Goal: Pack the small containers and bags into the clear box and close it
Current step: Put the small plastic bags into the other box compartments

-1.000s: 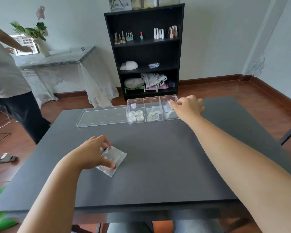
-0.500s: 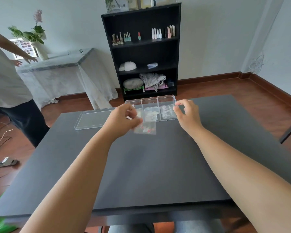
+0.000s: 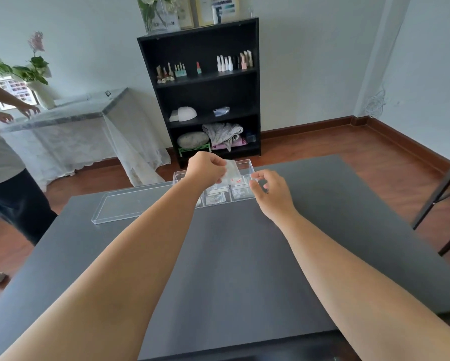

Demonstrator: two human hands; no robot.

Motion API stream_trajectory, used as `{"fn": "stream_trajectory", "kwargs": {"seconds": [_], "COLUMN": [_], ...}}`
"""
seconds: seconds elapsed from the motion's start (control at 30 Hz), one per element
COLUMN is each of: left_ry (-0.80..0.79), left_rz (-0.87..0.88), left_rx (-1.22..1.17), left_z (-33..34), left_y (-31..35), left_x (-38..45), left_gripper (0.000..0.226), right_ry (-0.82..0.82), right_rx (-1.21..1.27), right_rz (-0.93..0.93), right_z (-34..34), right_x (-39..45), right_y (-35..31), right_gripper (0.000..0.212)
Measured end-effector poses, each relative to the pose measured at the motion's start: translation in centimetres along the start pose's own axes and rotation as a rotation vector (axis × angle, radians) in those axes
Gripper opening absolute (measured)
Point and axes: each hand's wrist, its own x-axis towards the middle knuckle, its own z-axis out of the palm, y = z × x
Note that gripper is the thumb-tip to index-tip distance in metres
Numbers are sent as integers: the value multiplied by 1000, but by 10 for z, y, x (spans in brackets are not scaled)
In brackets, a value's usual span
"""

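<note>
1. Your left hand (image 3: 205,169) is closed in a pinch on a small clear bag (image 3: 233,173), held by its left edge above the clear box (image 3: 240,195). The bag hangs clear of the box, over its middle and far part, with small red pieces showing near its lower edge.
2. Your right hand (image 3: 269,190) sits just to the right of the bag, fingers curled loosely with the thumb and forefinger close together. It hovers at the right end of the box; you cannot tell from this view whether the fingertips touch the box wall or the bag.
3. The clear box lies under and between your two hands, on the far part of the dark surface (image 3: 231,269). It is open at the top and split into compartments, and the near ones already hold small clear bags and pale pieces. The left end of the box is hidden behind your left wrist.
4. The clear lid (image 3: 130,205) lies flat on the surface to the left of your left forearm, its right end just beside the box.
5. Beyond your hands stands a black shelf unit (image 3: 203,87) against the wall, with small bottles on an upper shelf.
6. Far to the left of your left hand, another person (image 3: 2,157) stands at a cloth-covered side table (image 3: 70,110).
</note>
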Motion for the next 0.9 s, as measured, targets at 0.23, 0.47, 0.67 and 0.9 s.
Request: {"fn": "stream_trajectory", "kwargs": {"seconds": [0.23, 0.47, 0.67, 0.9], "left_ry": [-22, -49, -54, 11], "left_rz": [89, 112, 123, 359], "left_rx": [129, 275, 517, 776], "left_z": [15, 32, 42, 29], "left_y": [9, 12, 8, 11], "left_x": [10, 8, 7, 9], "left_gripper": [21, 28, 31, 23], "right_ry": [17, 19, 22, 21], "right_rx": [5, 28, 19, 20], "right_rz": [19, 26, 18, 28], "right_z": [2, 3, 4, 5], "right_x": [3, 4, 4, 5], "right_y": [3, 7, 9, 10], "right_gripper": [20, 23, 23, 21]}}
